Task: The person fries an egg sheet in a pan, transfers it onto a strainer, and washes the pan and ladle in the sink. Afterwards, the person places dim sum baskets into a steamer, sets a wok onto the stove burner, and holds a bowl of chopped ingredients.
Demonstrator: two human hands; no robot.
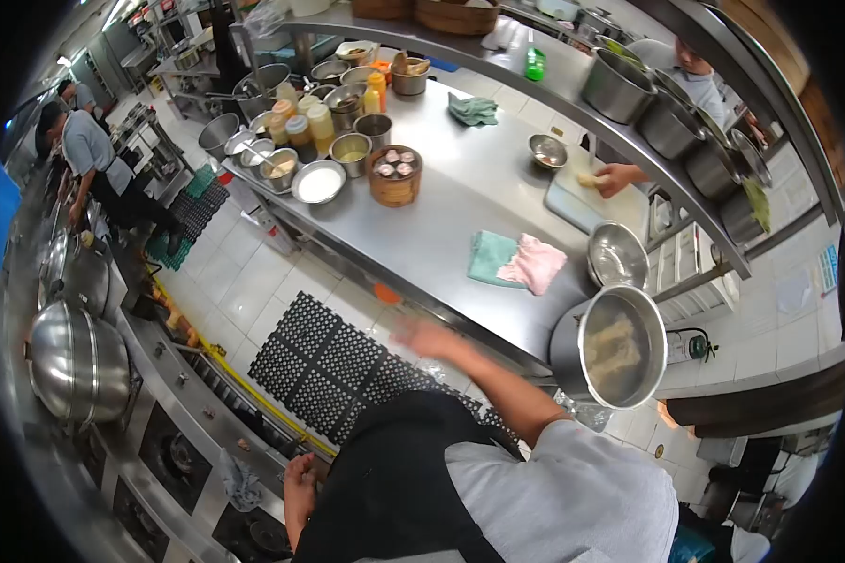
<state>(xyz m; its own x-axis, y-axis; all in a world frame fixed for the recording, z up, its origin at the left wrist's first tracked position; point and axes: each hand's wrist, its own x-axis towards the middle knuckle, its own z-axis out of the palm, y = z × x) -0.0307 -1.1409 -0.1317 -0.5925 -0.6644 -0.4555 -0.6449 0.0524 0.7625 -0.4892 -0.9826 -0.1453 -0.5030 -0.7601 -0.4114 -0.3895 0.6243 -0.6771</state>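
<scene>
My right hand (429, 338) is smeared by motion in front of the steel table's near edge, above the floor mat; its fingers cannot be made out. Low at my left side, my left hand (300, 477) is beside my black apron (385, 479) and near the stove edge. Its fingers are curled in, and nothing shows in them. On the steel table (404, 225) lie a green cloth (493, 258) and a pink cloth (533, 263). To the right, a large pot (620, 347) holds liquid and pale pieces, next to a steel bowl (618, 255).
A bamboo steamer (394, 178) with dumplings stands near sauce bottles and metal tubs. Across the table, another person's hand (620, 180) holds food over a cutting board (582, 202). An overhead shelf carries pots (620, 84). Stove burners (174, 455) line the left; a person (89, 150) stands farther off.
</scene>
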